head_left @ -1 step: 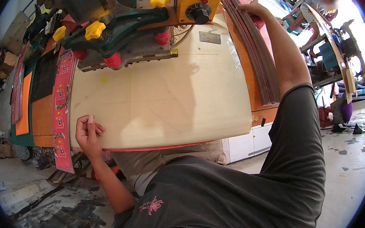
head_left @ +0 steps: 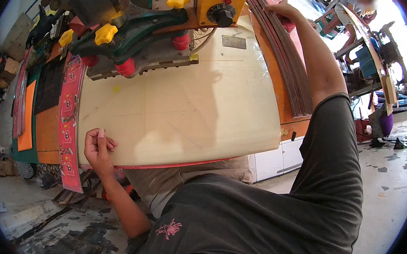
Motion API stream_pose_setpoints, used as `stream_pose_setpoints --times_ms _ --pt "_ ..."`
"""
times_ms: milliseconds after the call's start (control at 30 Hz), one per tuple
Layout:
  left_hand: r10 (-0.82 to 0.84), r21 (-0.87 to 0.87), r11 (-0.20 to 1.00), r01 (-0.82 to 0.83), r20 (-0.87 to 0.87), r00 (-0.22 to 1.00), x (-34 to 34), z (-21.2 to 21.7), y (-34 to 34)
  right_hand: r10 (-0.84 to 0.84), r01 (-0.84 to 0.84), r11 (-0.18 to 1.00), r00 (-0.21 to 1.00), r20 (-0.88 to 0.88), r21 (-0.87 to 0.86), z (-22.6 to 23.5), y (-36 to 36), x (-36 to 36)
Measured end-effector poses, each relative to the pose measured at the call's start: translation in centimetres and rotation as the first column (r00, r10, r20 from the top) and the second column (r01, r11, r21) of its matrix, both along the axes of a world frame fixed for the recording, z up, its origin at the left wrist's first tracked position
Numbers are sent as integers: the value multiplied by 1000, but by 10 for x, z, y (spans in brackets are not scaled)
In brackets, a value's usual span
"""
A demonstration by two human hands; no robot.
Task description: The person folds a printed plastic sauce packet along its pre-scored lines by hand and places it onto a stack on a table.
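My left hand [head_left: 98, 153] is at the near left corner of the wide cream sheet [head_left: 175, 120], its fingers loosely curled and the thumb pointing up. Nothing shows between those fingers. Beside it, a long red printed strip [head_left: 71, 135] runs along the sheet's left edge and hangs past the front. My right arm reaches to the far right, where my right hand [head_left: 287, 12] rests on a tall pile of red-topped strips [head_left: 289, 74]. Its visible fingers are stretched over the pile's edge, and its underside is hidden.
A dark green machine head [head_left: 139, 31] with yellow star knobs and red cushions overhangs the sheet at the back left. Next to it is a yellow control box [head_left: 220, 6] with a black dial. An orange sheet [head_left: 28, 113] lies far left. A person [head_left: 353, 14] sits far right.
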State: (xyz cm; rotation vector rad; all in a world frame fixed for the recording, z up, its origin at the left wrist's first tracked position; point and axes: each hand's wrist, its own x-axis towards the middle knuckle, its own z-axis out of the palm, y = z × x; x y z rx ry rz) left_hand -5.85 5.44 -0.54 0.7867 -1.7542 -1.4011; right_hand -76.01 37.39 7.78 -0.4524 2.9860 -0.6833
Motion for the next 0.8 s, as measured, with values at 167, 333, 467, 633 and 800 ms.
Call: stream_pose_setpoints --times_ms 167,333,467,633,800 --pt "10 -3 1000 -9 5 1000 2 0 0 12 -12 1000 1000 0 26 9 -7 13" --pt "1 20 1000 0 -9 1000 2 -3 -2 -4 5 999 999 34 -38 7 -2 17" --pt "1 7 1000 -1 -9 1000 4 -6 -3 -23 24 999 999 31 -28 7 -1 16" --pt "-7 22 1000 7 -20 1000 3 -3 -3 -53 57 996 997 53 -74 2 1 9" --pt "16 26 1000 -16 -16 1000 5 -4 -3 -66 70 996 995 70 -51 4 -5 22"
